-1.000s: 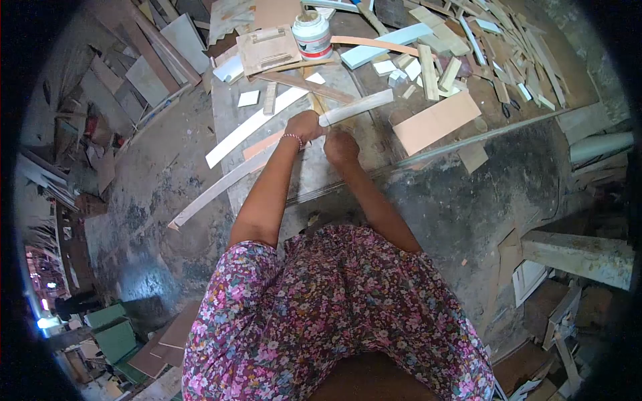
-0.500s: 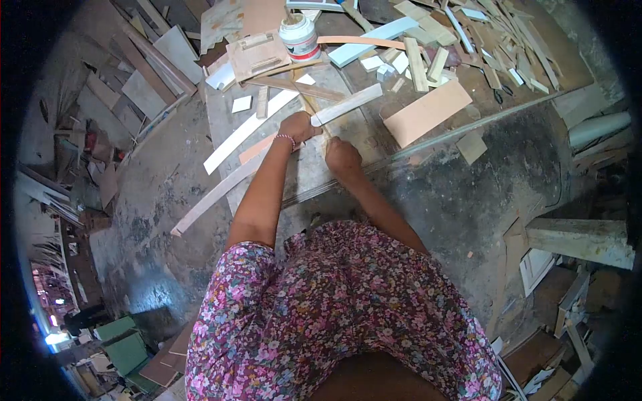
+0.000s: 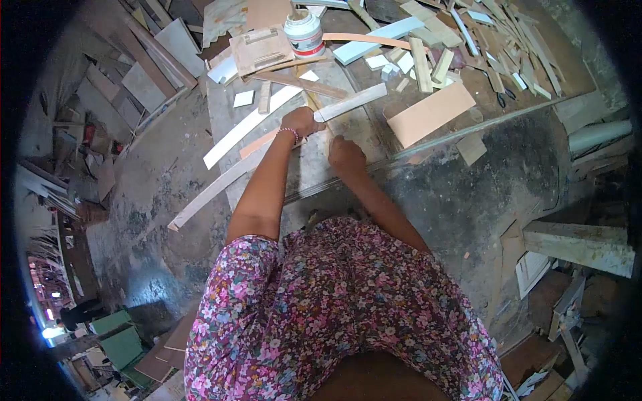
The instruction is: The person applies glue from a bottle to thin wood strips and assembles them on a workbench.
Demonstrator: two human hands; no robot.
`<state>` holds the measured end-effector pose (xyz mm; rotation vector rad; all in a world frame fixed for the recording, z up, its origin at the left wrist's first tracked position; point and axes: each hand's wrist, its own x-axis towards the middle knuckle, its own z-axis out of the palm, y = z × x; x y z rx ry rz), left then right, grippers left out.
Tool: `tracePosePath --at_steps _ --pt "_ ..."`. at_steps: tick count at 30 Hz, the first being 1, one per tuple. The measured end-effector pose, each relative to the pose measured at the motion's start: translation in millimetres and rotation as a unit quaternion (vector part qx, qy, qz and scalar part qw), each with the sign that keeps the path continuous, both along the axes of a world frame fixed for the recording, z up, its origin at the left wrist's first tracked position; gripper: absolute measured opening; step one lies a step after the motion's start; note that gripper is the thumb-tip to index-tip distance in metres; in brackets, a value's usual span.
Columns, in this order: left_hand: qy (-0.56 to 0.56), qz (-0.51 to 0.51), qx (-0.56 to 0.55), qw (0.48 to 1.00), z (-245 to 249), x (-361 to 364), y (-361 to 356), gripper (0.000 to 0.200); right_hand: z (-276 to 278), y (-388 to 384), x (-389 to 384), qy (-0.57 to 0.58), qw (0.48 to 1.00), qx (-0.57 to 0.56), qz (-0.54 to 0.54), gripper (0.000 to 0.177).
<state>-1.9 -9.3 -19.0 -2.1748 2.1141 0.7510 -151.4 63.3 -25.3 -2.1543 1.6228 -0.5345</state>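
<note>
pale strip (image 3: 351,102), near end prob. in l hand (image 3: 302,122) grip

My dress (image 3: 334,307) pink and purple flowers on dark cloth, white strip (image 3: 351,101), white jar (image 3: 303,32) (red band round it), tan board (image 3: 430,113), pale blue plank (image 3: 384,40), mottled grey table (image 3: 314,170)

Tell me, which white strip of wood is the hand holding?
The short strip slanting up and right from the left hand. The longer ones lie flat, further left.
</note>
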Motion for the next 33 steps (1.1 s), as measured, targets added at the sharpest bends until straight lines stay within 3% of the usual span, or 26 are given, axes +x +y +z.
tracePosePath --at_steps 7,10,13,17,21,25,28,33 --pt "-0.026 -0.001 -0.012 1.0 5 -2 4 0.042 -8 -6 3 0.009 0.999 -0.031 0.022 0.017" --pt "-0.022 0.006 -0.004 1.0 7 -5 3 0.041 -9 -12 3 0.034 0.999 0.002 0.01 0.017" --pt "-0.016 0.022 -0.002 1.0 9 -3 -1 0.041 0 -17 0 -0.013 0.997 0.074 0.009 0.02" --pt "-0.003 0.015 0.004 1.0 -1 -1 -1 0.042 -15 -10 1 -0.033 0.999 0.02 0.018 0.019" --pt "-0.014 0.013 -0.004 1.0 5 -3 1 0.042 9 1 -8 -0.031 0.999 0.01 0.016 0.018" --pt "-0.01 0.013 0.028 0.999 16 -7 6 0.042 6 -9 -4 0.003 0.997 0.071 0.034 0.019" --pt "-0.006 -0.037 -0.018 0.999 -20 8 -5 0.044 -30 -33 19 -0.001 1.0 0.024 0.013 0.021" --pt "0.035 -0.01 0.017 0.999 7 2 7 0.041 -11 -34 17 -0.027 0.998 0.057 0.01 0.027"
